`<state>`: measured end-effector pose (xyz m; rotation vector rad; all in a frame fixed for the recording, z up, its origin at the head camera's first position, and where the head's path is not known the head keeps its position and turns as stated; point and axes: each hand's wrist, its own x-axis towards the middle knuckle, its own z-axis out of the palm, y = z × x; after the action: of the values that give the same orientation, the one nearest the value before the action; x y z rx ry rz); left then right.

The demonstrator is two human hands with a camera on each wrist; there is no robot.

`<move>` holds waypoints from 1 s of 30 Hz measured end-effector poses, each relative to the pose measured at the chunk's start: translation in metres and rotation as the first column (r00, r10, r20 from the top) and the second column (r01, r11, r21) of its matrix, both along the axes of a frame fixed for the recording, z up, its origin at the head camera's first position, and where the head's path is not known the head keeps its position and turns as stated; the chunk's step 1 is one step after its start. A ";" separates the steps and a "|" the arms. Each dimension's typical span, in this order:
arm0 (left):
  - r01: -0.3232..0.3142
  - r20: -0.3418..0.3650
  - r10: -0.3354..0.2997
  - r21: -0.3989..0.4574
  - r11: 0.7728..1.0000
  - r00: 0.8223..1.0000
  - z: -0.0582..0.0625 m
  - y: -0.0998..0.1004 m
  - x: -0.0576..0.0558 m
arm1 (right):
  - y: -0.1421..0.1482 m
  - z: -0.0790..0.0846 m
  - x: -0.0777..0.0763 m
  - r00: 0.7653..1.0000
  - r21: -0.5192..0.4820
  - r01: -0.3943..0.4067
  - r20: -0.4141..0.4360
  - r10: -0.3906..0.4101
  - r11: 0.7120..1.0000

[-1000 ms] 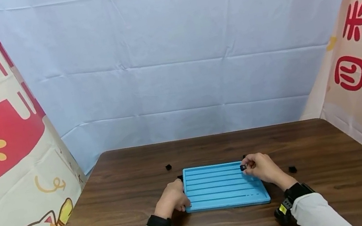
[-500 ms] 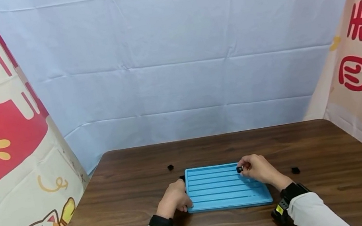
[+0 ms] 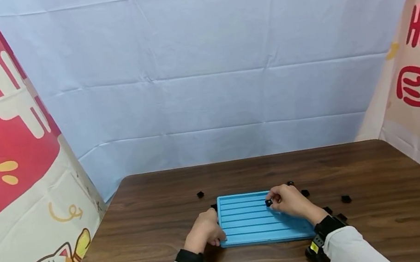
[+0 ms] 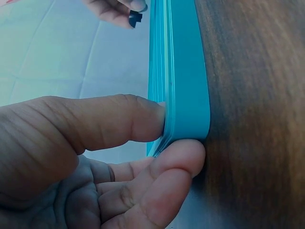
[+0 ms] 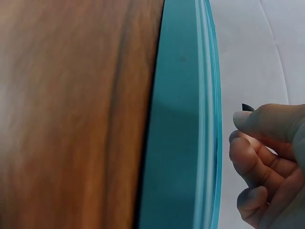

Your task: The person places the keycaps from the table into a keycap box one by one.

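A shallow blue tray [image 3: 247,223] with long parallel grooves lies on the table. My left hand [image 3: 204,230] grips its near left corner; in the left wrist view the thumb presses the rim's inner side and the curled fingers lie against the outer wall [image 4: 188,71]. Over the tray's far right part, my right hand [image 3: 290,201] pinches a small black keycap-like piece [image 3: 268,203] between thumb and fingertips. In the right wrist view only a dark sliver of this piece [image 5: 247,108] shows above the thumb; the rest is hidden.
Several similar black pieces lie around the tray on the brown wooden table [image 3: 160,233]: one beyond its far left corner [image 3: 200,194], one partly hidden by the left hand [image 3: 214,207], others to the right [image 3: 346,198]. A pale cloth [image 3: 208,70] hangs behind the table.
My right hand has moved left over the tray with the black piece, uncovering black pieces to the right of it. The left hand keeps its hold on the corner. The head view shifts slightly.
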<state>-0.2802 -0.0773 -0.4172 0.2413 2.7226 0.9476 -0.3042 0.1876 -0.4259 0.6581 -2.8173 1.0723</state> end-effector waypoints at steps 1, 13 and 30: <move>-0.001 0.001 0.001 0.000 1.000 1.000 0.000 0.000 0.000 | -0.002 0.000 0.000 1.000 -0.001 0.000 0.006 0.000 1.000; -0.006 0.009 0.006 0.004 1.000 1.000 0.003 0.000 0.002 | -0.026 0.002 -0.001 0.999 0.035 -0.042 0.022 0.041 0.999; 0.003 0.007 -0.003 0.001 1.000 1.000 0.004 -0.004 0.002 | -0.048 0.004 -0.008 0.996 0.013 -0.049 0.074 0.048 0.999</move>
<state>-0.2786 -0.0814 -0.4133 0.2423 2.7146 0.9473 -0.3120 0.1397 -0.4223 0.7061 -2.8883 1.1064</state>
